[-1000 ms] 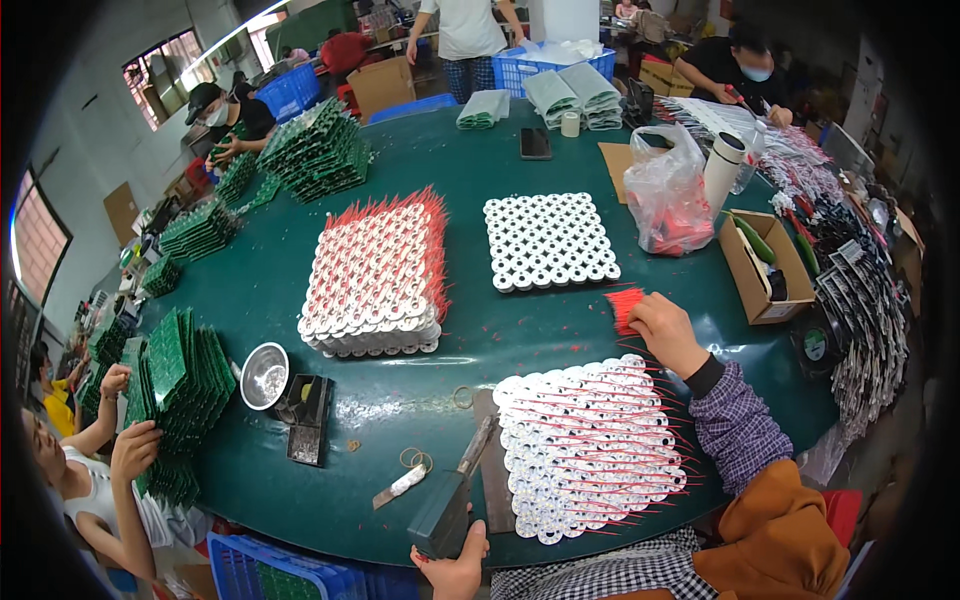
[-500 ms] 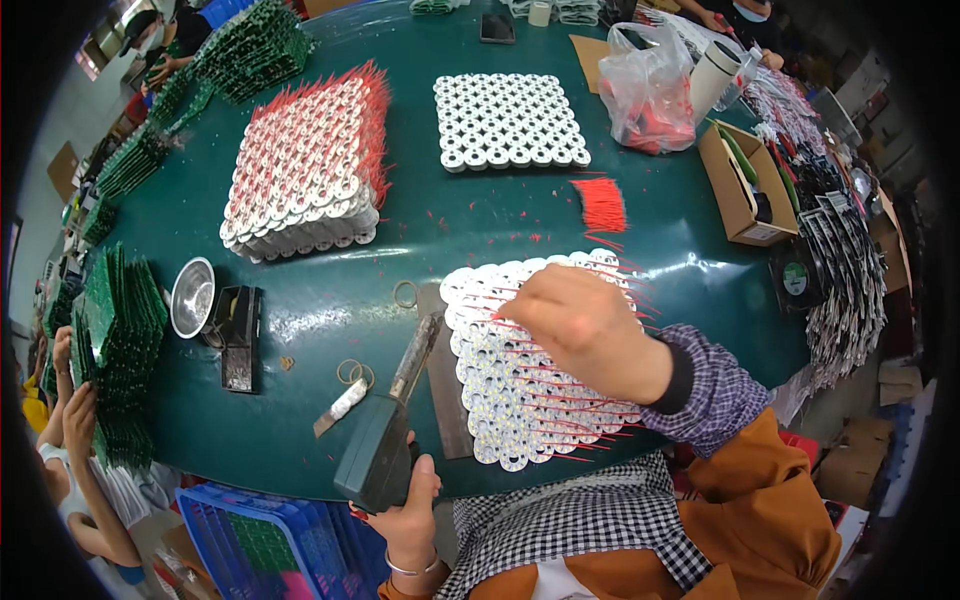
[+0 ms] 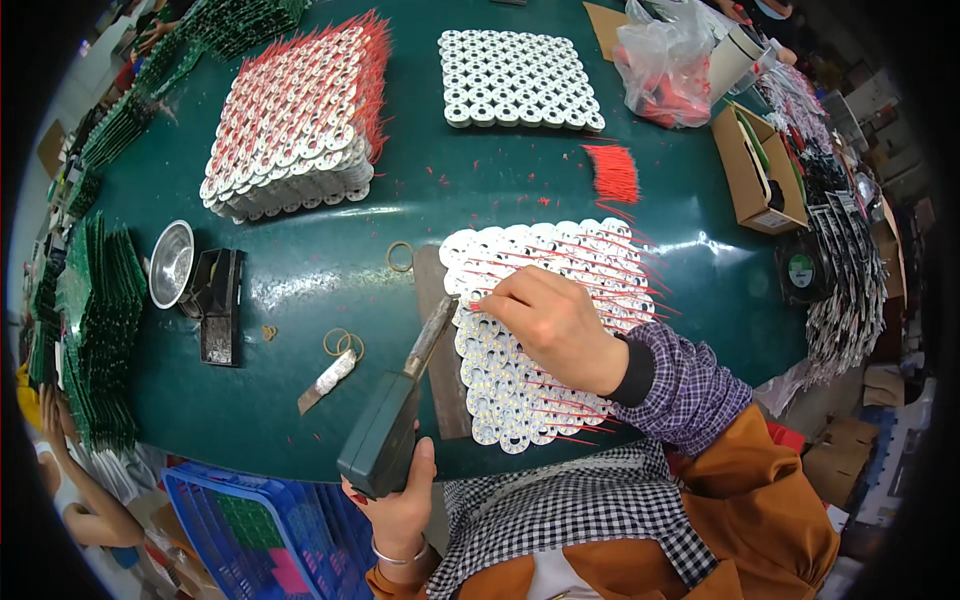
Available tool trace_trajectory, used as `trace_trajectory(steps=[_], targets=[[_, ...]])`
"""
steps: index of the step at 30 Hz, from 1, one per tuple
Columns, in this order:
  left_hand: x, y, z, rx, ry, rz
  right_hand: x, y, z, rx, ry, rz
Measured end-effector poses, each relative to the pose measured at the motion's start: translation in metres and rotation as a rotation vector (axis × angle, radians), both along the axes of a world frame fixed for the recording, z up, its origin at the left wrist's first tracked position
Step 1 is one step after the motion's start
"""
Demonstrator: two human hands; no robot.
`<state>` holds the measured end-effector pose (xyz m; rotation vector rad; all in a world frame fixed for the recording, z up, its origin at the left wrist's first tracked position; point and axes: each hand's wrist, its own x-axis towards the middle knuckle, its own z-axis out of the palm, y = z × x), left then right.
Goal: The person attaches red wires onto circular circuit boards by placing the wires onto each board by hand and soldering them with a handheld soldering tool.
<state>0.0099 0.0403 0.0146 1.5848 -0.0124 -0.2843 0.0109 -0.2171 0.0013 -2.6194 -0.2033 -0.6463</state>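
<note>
My left hand (image 3: 402, 505) is wrapped round the handle of a dark green soldering gun (image 3: 380, 435). The gun's metal tip reaches the left edge of a panel of joined round white circuit boards (image 3: 492, 385). Over that panel, my right hand (image 3: 560, 330) is closed in a pinch at a thin red wire, close to the soldering tip. Red wires stick out to the right from many of the boards. Under the panel's left side lies a flat brown strip (image 3: 440, 360). My right palm and fingers hide the middle of the panel.
A tall stack of wired panels (image 3: 290, 120) stands far left, and a bare white panel (image 3: 520, 80) far centre. Cut red wires (image 3: 612, 172) lie beside a cardboard box (image 3: 757, 170). A metal bowl (image 3: 171, 265), a blade (image 3: 328, 382) and green boards (image 3: 100, 330) are to the left.
My right hand has moved slightly left and down, and the soldering gun's tip has come up to the panel's edge beside its fingers. The whole view has shifted a little.
</note>
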Motion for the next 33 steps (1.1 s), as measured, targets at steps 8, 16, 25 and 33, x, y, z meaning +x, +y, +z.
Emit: trace_trajectory(steps=[8,16,25,33], targets=[[0.002,0.002,-0.009,0.104,0.027,-0.033,0.001,0.000,-0.002,-0.006,0.008,-0.007],[0.000,0.012,-0.028,0.214,-0.189,-0.085,0.001,0.002,0.002,-0.037,0.007,-0.017],[-0.004,0.014,-0.024,0.146,-0.191,-0.077,0.000,0.002,-0.003,-0.066,-0.004,-0.018],[-0.005,0.010,-0.014,0.066,-0.184,-0.060,-0.006,0.000,0.018,-0.090,0.017,-0.009]])
